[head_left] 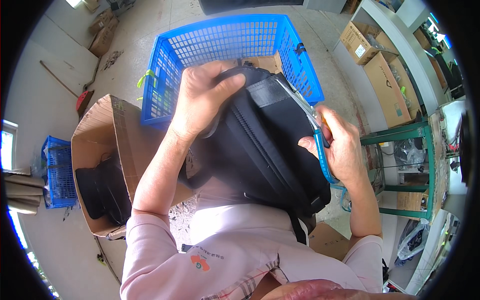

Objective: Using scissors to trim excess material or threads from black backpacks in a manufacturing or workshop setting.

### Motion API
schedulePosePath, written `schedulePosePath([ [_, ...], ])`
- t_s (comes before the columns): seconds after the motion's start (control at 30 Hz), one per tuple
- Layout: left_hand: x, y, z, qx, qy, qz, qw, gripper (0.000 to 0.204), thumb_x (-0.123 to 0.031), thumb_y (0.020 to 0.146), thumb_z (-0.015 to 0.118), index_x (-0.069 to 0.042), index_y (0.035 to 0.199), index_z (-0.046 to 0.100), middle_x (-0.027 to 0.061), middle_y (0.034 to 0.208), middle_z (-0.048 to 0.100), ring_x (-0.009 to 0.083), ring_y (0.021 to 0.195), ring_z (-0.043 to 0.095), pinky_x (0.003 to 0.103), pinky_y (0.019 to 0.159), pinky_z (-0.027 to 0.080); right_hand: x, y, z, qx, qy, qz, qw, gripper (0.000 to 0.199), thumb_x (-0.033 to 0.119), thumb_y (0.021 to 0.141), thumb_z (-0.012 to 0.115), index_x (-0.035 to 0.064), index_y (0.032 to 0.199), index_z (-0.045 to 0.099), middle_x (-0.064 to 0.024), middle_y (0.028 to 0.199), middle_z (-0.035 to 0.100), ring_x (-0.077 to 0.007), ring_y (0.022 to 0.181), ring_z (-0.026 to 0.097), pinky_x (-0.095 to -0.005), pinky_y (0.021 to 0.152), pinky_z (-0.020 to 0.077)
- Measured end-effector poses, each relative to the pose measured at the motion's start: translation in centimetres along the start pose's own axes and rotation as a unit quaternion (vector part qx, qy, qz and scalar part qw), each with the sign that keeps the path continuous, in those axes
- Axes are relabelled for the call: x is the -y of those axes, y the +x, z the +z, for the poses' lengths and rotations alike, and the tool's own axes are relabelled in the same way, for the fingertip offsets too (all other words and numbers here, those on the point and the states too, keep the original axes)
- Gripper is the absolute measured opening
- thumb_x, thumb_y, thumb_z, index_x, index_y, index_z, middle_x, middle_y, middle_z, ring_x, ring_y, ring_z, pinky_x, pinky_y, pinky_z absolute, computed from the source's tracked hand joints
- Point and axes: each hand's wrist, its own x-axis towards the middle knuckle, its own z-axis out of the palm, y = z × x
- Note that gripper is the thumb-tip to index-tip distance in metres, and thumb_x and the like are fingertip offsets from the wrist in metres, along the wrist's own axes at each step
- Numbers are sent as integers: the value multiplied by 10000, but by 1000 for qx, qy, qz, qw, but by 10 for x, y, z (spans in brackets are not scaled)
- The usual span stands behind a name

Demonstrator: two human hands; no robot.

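Note:
A black fabric bag (295, 155) with a long zipper rests against my body, its top raised in front of the blue basket. My left hand (200, 97) pinches the bag's upper edge between thumb and fingers. Wrapped round blue-handled scissors (321, 155), my right hand (342, 145) is at the bag's right side. The silvery blades lie along the bag's right edge, beside a shiny dark strip. Whether they are apart or closed I cannot tell.
A blue plastic basket (155, 102) stands ahead, with cardboard inside. To the left, an open carton (117, 117) holds black items; beyond it is another blue basket (60, 172). Cartons (382, 85) and a green-framed workbench (427, 165) line the right side.

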Motion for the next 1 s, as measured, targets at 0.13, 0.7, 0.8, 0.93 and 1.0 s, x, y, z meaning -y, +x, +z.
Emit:
schedulePosePath([
  [0.13, 1, 1, 1, 16, 40, 32, 999, 122, -104, 762, 605, 10, 805, 607, 34, 665, 591, 79, 632, 523, 221, 581, 418, 0, 4, 1, -23, -23, -37, 999, 444, 284, 670, 717, -3, 924, 493, -81, 756, 548, -172, 503, 522, -287, 481, 433],
  [0.7, -4, 0, 3, 53, 11, 67, 996, 146, -128, 769, 607, 17, 784, 596, 53, 659, 593, 91, 627, 535, 225, 581, 419, -8, 8, -15, 16, -44, -66, 997, 509, 311, 658, 720, -15, 977, 495, -90, 758, 538, -155, 470, 453, -286, 467, 403],
  [0.8, -4, 0, 4, 62, 0, 65, 996, 139, -123, 768, 608, 15, 784, 598, 57, 654, 590, 93, 624, 535, 225, 583, 420, -12, 8, -21, 24, -65, -76, 995, 522, 325, 650, 722, -13, 976, 495, -90, 756, 536, -154, 473, 451, -287, 469, 403],
  [0.93, -4, -2, 7, 61, 18, 78, 995, 135, -123, 768, 609, 12, 780, 598, 51, 647, 580, 93, 625, 530, 226, 586, 420, -6, 19, -25, 19, -56, -117, 991, 516, 327, 636, 731, -7, 952, 497, -84, 713, 528, -145, 455, 438, -281, 453, 390],
  [1.0, -4, -1, 6, 60, 13, 84, 995, 140, -127, 767, 613, 11, 781, 599, 50, 644, 576, 93, 627, 527, 227, 591, 421, -7, 21, -26, 35, -54, -114, 991, 511, 329, 635, 732, -6, 943, 498, -83, 709, 526, -144, 450, 431, -278, 448, 386],
])
